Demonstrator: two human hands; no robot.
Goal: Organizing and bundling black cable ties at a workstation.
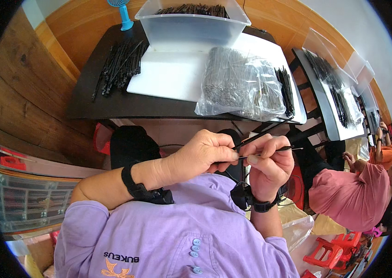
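In front of my chest, my left hand (210,150) is closed, thumb and fingers pinched together. From its fingertips a thin black rod (266,133) slants up to the right, passing over the fingers of my right hand (270,167). That right hand is also closed, pinching a thin wire-like rod (243,157) whose bare metal part bridges the small gap between both thumbs. A dark section of it comes out past the right fingers, ending in a fine tip. Curled fingers hide the exact grips.
Ahead is a black table (173,109) with a white foam sheet (166,74), a plastic bag of thin metal rods (242,83), black rod piles (121,65) and a clear bin (191,30). A blue fan (125,18) stands behind. People sit at my right beside another table (339,125); red stools (323,252) stand low right.
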